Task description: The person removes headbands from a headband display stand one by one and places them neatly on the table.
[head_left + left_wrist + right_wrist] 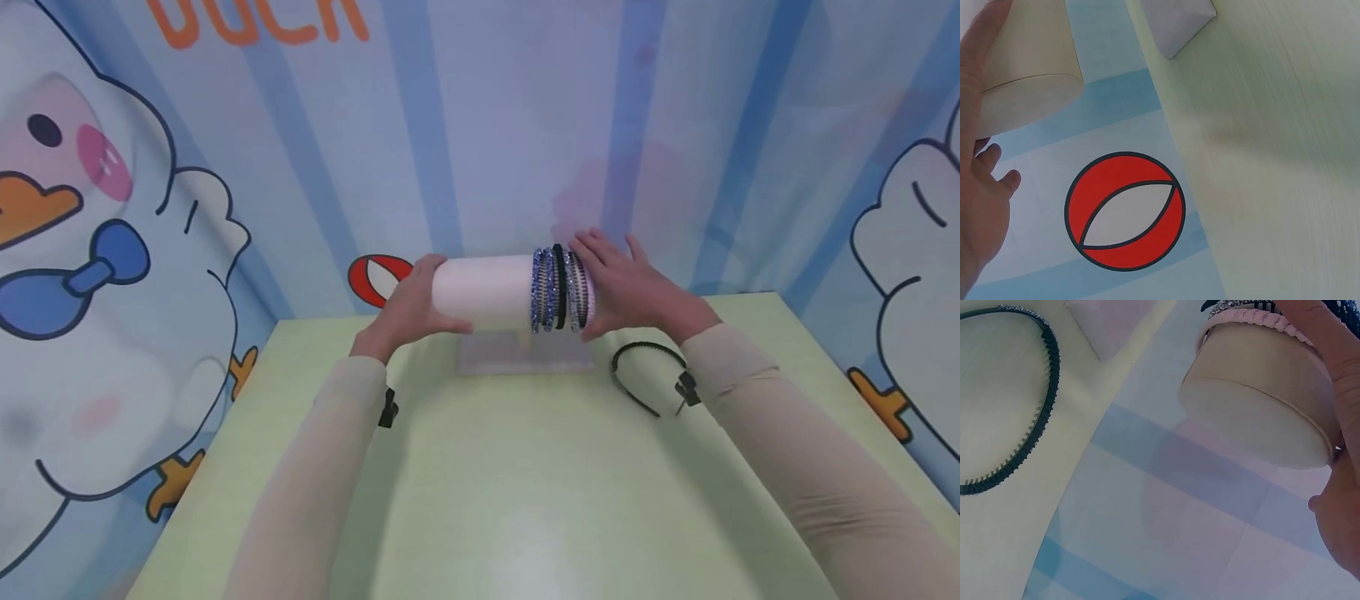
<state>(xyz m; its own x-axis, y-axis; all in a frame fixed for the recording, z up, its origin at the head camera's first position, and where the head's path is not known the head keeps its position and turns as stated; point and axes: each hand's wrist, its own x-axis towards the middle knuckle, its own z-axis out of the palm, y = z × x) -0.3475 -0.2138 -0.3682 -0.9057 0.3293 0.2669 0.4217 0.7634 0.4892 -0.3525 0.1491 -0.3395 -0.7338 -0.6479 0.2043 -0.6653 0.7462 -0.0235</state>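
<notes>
A white cylindrical headband stand [483, 293] lies horizontally above its flat pale base [487, 357] near the back of the table. My left hand [411, 307] grips the bare left end, thumb underneath and fingers over the far side. Several headbands [550, 287], glittery blue, black and silver, sit side by side round the right part of the cylinder. At their outer side is a pink pleated headband [1254, 317]. My right hand [630, 287] holds the bands at the right end, fingers on top and thumb below. The cylinder's right end face shows in the right wrist view.
A black toothed headband [1054, 362] lies on the pale green table [510, 467], below my right wrist. Close behind the table hangs a blue striped backdrop [502, 125] with cartoon ducks. A red and white ball [1116, 169] is printed on it.
</notes>
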